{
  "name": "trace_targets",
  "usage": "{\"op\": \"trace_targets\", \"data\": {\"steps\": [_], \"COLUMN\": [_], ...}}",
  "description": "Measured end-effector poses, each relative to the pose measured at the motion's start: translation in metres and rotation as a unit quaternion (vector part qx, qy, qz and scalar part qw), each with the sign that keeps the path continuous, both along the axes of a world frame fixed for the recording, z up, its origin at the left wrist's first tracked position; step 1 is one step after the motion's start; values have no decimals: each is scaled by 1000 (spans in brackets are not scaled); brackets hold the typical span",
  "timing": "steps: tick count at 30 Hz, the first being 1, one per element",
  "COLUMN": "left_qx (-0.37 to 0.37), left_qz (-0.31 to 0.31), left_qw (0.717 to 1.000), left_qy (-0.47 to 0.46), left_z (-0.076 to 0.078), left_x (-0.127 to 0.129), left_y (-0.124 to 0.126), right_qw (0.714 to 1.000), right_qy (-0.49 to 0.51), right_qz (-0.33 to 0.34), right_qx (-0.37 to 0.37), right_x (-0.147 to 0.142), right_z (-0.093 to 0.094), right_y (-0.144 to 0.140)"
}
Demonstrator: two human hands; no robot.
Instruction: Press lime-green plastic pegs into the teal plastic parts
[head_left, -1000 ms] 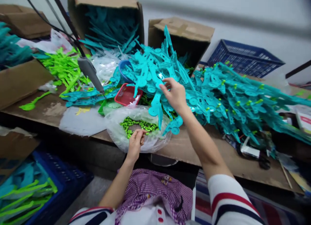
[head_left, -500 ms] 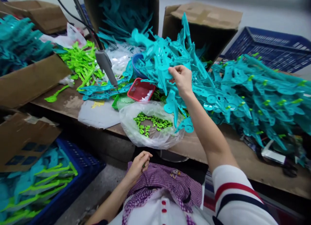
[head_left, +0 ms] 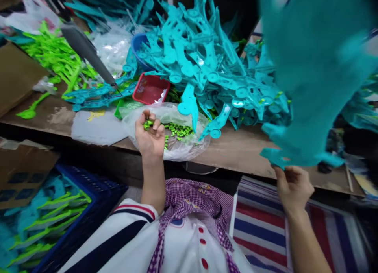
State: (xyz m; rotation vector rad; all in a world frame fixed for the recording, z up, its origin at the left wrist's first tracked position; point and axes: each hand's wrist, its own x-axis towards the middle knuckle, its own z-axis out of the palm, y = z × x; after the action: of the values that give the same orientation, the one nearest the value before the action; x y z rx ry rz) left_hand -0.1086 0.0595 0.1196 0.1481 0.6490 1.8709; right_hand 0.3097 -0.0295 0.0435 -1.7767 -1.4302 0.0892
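Observation:
My right hand (head_left: 295, 188) pinches the lower end of a large teal plastic part (head_left: 310, 88). The part stands up close to the camera, blurred, and covers much of the right side. My left hand (head_left: 151, 137) is palm up with curled fingers above the rim of a clear plastic bag (head_left: 195, 149). Small bright green plastic pieces (head_left: 148, 124) show in its fingers; how many I cannot tell. More green pieces of this sort (head_left: 180, 131) lie spread in the bag. Behind it rises a heap of teal plastic parts (head_left: 189, 64).
A grey electric screwdriver (head_left: 88, 52) hangs over the table's left part, near a red basket (head_left: 152, 88) and a blue bowl (head_left: 137, 43). Lime-green plastic parts (head_left: 56, 60) are piled at the left. Below stands a blue crate (head_left: 97, 194) of teal-and-green parts.
My right hand has come from the heap toward the right front with a teal part. My left hand has risen from my lap to the bag. The view has shifted.

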Motion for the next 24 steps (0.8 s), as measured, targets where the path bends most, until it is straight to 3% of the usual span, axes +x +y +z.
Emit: {"op": "trace_targets", "data": {"steps": [3,5,7,11,15,18,21,22,24], "left_qx": [-49,-125,-210,-309,-313,-302,-284,-275,-257], "left_qz": [-113,-216,-278,-305,-343,-346,-340,-339,-340], "left_qw": [991,965,930,890,871,872,882,886,893], "left_qy": [-42,-83,-119,-144,-161,-168,-159,-155,-148], "left_z": [-9,-23,-39,-66,-89,-102,-108,-108,-106], "left_x": [32,47,59,85,106,112,115,116,119], "left_y": [-12,-29,-46,-65,-64,-58,-51,-48,-43], "right_qw": [995,994,991,989,984,988,997,992,949], "right_qy": [-88,-92,-88,-85,-100,-128,-56,-5,77], "right_qz": [-31,-39,-69,-42,26,21,50,118,277], "right_qx": [-20,-47,-74,-115,-148,-88,-15,-40,-126], "right_x": [58,90,114,138,138,97,6,-31,-102], "right_z": [-15,-26,-38,-64,-71,-49,-22,-18,-15], "right_y": [-35,-50,-54,-28,12,21,15,14,17]}}
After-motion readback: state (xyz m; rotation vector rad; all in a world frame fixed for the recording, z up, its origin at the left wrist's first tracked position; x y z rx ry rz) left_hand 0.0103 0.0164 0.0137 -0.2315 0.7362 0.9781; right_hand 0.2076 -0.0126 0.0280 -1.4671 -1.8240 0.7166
